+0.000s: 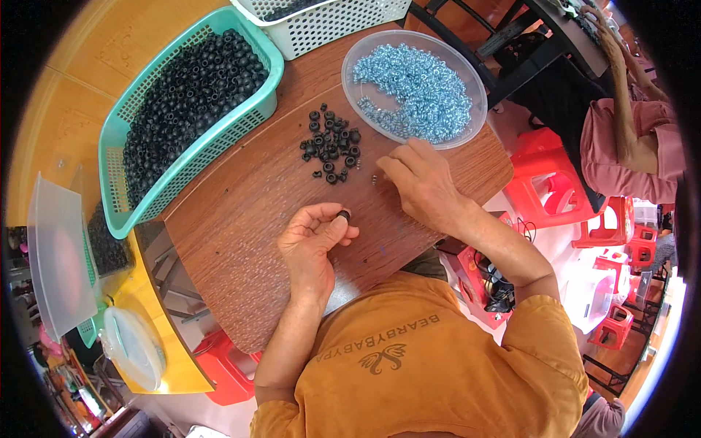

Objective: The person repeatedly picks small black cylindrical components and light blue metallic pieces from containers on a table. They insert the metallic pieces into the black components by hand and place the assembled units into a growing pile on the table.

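My left hand (pixel 312 237) is closed over the tabletop, with a small black round piece (pixel 343 214) pinched between thumb and fingers. My right hand (pixel 427 182) is lowered to the right, just below the round bowl's near rim; its fingers are bent down, and whatever they hold is hidden. Beside its fingertips lies a tiny silvery piece (pixel 374 179). Loose black round pieces (pixel 332 146), some with holes, are scattered beyond my hands. The clear round bowl (pixel 478 87) contains many small shiny pale-blue pieces (pixel 420 87).
A turquoise basket (pixel 272 66) full of black pieces (pixel 197 95) stands at the far left. Next to it is a white basket (pixel 328 33). Red stools (pixel 548 175) stand beyond the right edge of the brown table (pixel 241 219). Another person's arm (pixel 621 95) is at the far right.
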Demonstrator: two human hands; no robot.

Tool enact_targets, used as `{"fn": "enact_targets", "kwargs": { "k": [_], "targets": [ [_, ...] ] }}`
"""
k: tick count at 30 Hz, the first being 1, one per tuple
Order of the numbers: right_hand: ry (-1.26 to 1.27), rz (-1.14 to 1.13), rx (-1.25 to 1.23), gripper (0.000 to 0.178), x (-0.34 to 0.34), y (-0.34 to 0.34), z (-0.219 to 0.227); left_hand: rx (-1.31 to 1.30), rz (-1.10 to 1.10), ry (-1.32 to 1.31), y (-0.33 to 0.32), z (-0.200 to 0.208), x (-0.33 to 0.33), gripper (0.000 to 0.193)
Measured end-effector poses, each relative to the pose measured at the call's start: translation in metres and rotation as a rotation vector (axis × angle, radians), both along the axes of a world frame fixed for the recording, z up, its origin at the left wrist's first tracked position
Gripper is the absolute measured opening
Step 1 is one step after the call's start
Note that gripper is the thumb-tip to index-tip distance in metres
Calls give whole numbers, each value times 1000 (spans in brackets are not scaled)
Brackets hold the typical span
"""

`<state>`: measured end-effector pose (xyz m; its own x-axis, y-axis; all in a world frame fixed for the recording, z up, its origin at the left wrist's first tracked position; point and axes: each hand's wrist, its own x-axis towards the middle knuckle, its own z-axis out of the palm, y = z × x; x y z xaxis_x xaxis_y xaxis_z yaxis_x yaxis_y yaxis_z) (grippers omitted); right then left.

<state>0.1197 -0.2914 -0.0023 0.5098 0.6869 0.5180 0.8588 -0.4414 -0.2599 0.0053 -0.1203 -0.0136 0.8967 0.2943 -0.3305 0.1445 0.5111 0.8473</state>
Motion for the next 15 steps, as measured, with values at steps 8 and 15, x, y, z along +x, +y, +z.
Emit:
{"fn": "enact_targets", "kwargs": {
  "k": [8,15],
  "targets": [
    [105,-71,65,22,-11,4,-19,27,-8,3,0,-1,0,15],
    [210,-27,79,9,-11,7,-17,-50,-11,1,4,4,-2,15]
  ]
}}
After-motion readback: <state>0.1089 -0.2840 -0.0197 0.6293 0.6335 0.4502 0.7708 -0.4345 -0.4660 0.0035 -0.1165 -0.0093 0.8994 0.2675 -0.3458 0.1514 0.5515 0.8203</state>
